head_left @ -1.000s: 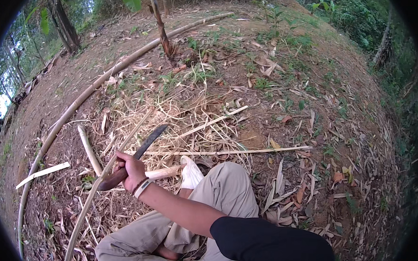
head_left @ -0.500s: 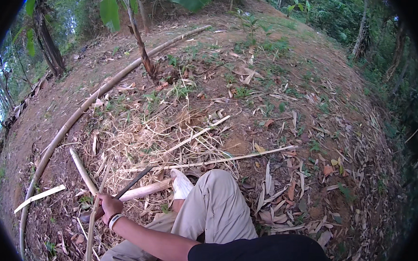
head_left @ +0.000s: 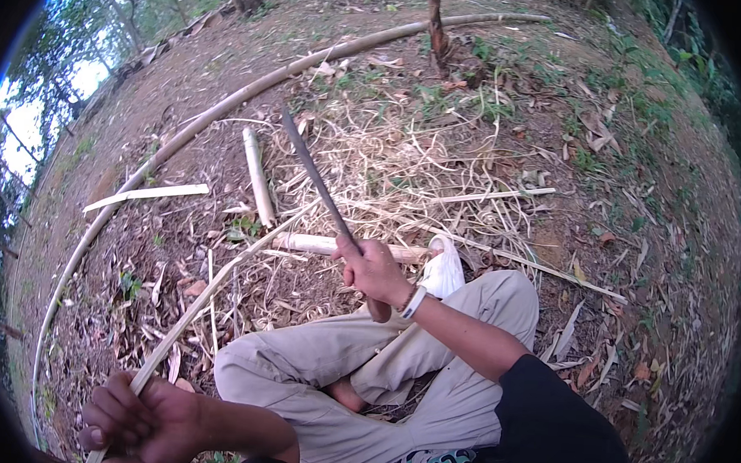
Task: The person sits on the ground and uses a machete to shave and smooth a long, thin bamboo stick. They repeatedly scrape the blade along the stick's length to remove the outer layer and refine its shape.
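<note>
My left hand (head_left: 140, 423) is closed round the near end of a long pale bamboo strip (head_left: 213, 288) at the lower left. From that fist the strip slants up and away to the right, its far end among the shavings. My right hand (head_left: 374, 270) grips a long dark-bladed knife (head_left: 313, 170), blade pointing up and to the left above the ground. The knife's brown handle end shows below the fist. Beyond my crossed legs lies a short bamboo piece (head_left: 319, 244), with a white cloth or bag (head_left: 445, 270) at its right end.
A heap of curly shavings (head_left: 409, 162) spreads ahead. Another short bamboo length (head_left: 258, 174) and a flat split strip (head_left: 156, 194) lie to the left. A long bamboo pole (head_left: 252, 93) curves past a thin plant stem (head_left: 436, 32). Dry leaves litter the sloping ground.
My view has swung left. My left hand has come into view holding the bamboo strip. My right hand has moved away from the strip, with the knife raised and still in its grip.
</note>
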A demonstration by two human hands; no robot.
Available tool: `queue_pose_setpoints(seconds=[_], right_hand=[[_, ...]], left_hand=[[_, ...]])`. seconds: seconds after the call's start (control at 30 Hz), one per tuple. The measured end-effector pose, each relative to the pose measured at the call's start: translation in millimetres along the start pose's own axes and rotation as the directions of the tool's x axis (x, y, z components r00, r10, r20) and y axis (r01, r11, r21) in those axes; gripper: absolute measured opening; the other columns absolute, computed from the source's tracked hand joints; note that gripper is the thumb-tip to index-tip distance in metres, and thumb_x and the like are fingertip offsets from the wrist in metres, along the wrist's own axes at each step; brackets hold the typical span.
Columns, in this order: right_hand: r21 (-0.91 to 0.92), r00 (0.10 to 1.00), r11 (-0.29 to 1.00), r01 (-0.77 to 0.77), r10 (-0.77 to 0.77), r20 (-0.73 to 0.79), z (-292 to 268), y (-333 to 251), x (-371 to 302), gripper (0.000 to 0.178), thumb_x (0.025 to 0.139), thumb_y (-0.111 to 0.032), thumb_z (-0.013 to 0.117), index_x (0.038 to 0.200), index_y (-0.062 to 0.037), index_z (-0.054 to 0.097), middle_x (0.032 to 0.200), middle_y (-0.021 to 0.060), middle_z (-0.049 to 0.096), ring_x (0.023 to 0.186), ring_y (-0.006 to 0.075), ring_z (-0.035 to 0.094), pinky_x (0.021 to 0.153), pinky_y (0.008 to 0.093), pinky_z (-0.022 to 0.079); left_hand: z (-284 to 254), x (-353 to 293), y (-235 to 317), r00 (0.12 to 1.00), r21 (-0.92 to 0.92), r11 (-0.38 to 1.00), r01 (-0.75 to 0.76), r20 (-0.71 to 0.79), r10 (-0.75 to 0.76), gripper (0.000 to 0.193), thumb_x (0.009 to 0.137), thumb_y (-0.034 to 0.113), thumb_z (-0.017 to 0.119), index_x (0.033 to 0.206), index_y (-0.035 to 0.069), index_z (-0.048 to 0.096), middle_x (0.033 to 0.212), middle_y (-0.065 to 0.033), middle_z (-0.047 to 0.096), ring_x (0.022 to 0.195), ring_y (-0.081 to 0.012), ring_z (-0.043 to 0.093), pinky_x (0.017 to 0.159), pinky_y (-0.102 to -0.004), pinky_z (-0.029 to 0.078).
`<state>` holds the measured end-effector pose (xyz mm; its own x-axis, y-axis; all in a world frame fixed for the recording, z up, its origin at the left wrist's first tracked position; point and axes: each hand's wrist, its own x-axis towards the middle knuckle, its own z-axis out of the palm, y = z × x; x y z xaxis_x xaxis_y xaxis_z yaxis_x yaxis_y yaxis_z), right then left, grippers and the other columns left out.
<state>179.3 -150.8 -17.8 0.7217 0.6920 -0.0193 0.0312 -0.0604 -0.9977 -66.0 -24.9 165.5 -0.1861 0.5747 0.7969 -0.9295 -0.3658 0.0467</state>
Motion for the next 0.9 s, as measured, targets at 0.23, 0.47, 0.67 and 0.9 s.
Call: queue_pose_setpoints(seconds=[0.23, 0.47, 0.67, 0.9], right_hand=[[-0.375, 0.963, 0.887, 0.268, -0.241, 0.118, 0, -28, -23, 0.045, 0.1, -0.042, 0.049, 0.095, 0.001, 0.06, 0.058, 0.0186, 0.057, 0.056, 0.0368, 0.06, 0.052, 0.0433, 0.042], [-0.4, 0.906, 0.834, 0.379, -0.248, 0.343, 19, -44, -46, 0.037, 0.1, -0.038, 0.047, 0.089, -0.0041, 0.058, 0.059, 0.0181, 0.058, 0.061, 0.0402, 0.061, 0.055, 0.0486, 0.046], [-0.41, 0.881, 0.806, 0.427, -0.269, 0.389, 20, -49, -39, 0.042, 0.1, -0.045, 0.044, 0.085, -0.0078, 0.057, 0.056, 0.0154, 0.057, 0.054, 0.0381, 0.06, 0.05, 0.0474, 0.047], [-0.503, 0.904, 0.77, 0.392, -0.221, 0.366, 10, -3, -11, 0.042, 0.098, -0.047, 0.046, 0.086, -0.008, 0.056, 0.059, 0.0155, 0.06, 0.057, 0.038, 0.063, 0.052, 0.0498, 0.048]], left_hand=[[-9, -13, -34, 0.992, 0.157, 0.983, 0.093, 0.07, -0.105, 0.054, 0.099, 0.058, 0.036, 0.082, 0.007, 0.043, 0.06, 0.0024, 0.027, 0.047, -0.0064, 0.019, 0.045, -0.0245, 0.016], [5, -43, -29, 0.999, 0.207, 0.977, 0.044, -0.024, -0.04, 0.053, 0.098, 0.056, 0.045, 0.078, 0.007, 0.039, 0.06, 0.0029, 0.026, 0.046, -0.0059, 0.016, 0.044, -0.0247, 0.012], [11, -62, -28, 0.998, 0.208, 0.977, 0.057, 0.004, -0.059, 0.053, 0.098, 0.054, 0.047, 0.077, 0.006, 0.04, 0.062, 0.0034, 0.023, 0.048, -0.0061, 0.016, 0.046, -0.0251, 0.013], [10, -78, -48, 0.995, 0.32, 0.943, 0.095, 0.009, -0.103, 0.056, 0.098, 0.058, 0.042, 0.075, 0.006, 0.041, 0.06, 0.003, 0.022, 0.048, -0.0067, 0.016, 0.046, -0.0253, 0.013]])
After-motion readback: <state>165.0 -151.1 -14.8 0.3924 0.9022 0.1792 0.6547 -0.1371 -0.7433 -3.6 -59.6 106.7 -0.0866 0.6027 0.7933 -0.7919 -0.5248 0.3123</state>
